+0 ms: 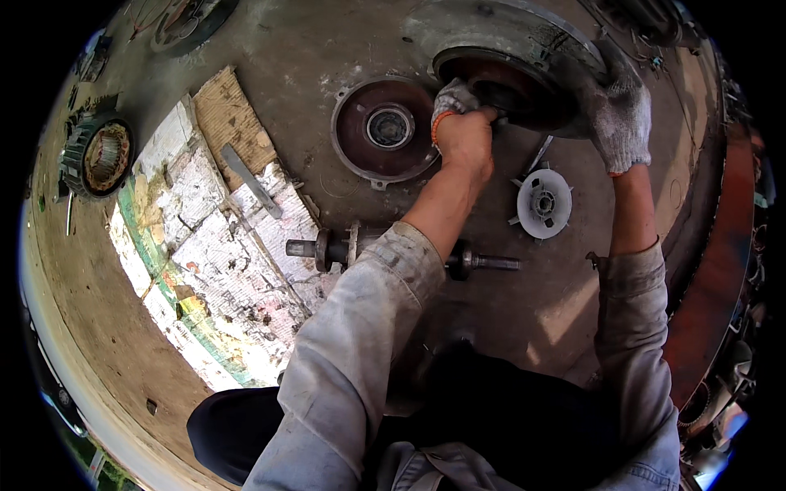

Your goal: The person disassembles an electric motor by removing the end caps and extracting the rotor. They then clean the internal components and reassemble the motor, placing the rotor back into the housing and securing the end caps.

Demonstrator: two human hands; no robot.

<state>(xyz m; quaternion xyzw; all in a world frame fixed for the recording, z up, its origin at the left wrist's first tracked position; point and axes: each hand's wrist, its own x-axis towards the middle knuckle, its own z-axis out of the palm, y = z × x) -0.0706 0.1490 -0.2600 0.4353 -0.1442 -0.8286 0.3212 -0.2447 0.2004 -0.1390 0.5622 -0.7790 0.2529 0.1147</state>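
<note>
A large round metal housing (524, 61) with a dark reddish hollow is tilted up at the far right. My right hand (618, 110), in a soiled knit glove, grips its right rim, with the fingers partly lost in shadow and blur. At its near left edge is my left hand (460, 110), closed, its gloved fingers curled; whatever it may hold is hidden. Just left of that hand a round end cover (348, 135) lies flat, with a bearing ring (390, 128) at its centre. Under my left forearm a motor shaft (327, 250) lies crosswise on the floor, its middle covered.
A pale plastic fan (544, 214) lies between my arms. To the left, flattened cardboard (221, 254) bears a flat metal blade (250, 180). A finned motor body (98, 155) stands farther left. A reddish metal beam (711, 270) runs along the right.
</note>
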